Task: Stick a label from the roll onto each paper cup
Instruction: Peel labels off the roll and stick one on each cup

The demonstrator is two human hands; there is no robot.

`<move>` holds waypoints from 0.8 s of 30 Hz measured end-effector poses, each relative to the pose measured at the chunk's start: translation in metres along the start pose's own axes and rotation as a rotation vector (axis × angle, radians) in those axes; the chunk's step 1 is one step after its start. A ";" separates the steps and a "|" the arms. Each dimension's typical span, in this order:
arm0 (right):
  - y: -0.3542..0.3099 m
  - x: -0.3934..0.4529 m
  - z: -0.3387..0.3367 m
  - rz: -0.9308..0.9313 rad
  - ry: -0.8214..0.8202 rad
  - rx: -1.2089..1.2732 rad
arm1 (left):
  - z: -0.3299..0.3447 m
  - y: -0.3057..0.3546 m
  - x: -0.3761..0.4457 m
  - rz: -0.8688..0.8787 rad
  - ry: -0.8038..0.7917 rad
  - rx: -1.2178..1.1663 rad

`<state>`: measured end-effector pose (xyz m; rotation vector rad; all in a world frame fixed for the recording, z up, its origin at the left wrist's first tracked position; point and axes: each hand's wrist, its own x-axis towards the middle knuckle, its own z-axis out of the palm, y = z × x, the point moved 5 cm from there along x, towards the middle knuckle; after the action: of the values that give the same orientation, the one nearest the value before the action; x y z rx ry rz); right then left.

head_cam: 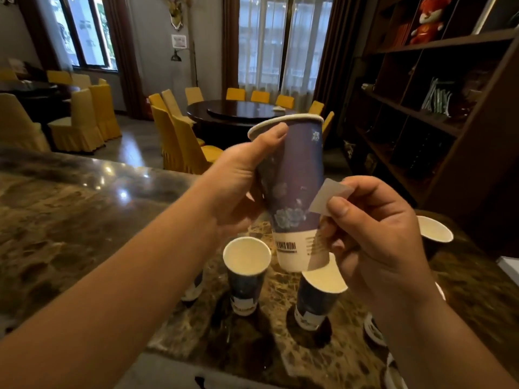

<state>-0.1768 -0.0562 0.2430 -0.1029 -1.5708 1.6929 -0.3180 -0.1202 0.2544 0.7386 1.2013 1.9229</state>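
While left hand (238, 186) grips cup (295, 175), right fingers (339, 209) pinch label (327, 199) touching cup side

Purple paper cup (295, 175) held upright, white label (328, 200) beside it.

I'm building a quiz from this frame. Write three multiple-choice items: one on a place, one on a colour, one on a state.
1. Where is the label?
A. Flat on the counter
B. Pinched in the right hand beside the held cup
C. Inside a cup

2. What colour is the held cup's upper wall?
A. Purple-blue
B. Red
C. Green

3. How is the held cup?
A. Standing on the counter
B. Lying on its side
C. Lifted in the left hand, mouth up

Key: 1 B, thumb and fingers pinch the label next to the cup; 2 A, the wall is purple-blue above a white base; 3 C, the cup hangs above the counter cups.
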 end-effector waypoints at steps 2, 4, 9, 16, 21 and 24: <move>0.009 -0.011 -0.006 0.076 0.040 0.077 | 0.008 -0.025 -0.014 -0.085 0.035 -0.105; 0.017 -0.021 -0.011 0.133 0.059 0.113 | 0.011 -0.047 -0.026 -0.153 0.049 -0.164; 0.024 -0.034 -0.027 0.254 0.146 0.201 | 0.016 -0.078 -0.041 -0.197 -0.191 0.007; 0.020 -0.040 -0.038 0.248 0.193 -0.008 | 0.012 -0.089 -0.057 -0.054 -0.211 0.031; 0.023 -0.041 -0.036 0.219 0.174 -0.072 | 0.014 -0.095 -0.062 -0.041 -0.199 0.034; 0.024 -0.039 -0.033 0.219 0.174 -0.084 | 0.015 -0.095 -0.064 -0.043 -0.219 0.055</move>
<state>-0.1436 -0.0504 0.1967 -0.4676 -1.5438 1.7317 -0.2431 -0.1381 0.1676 0.9199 1.1276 1.7300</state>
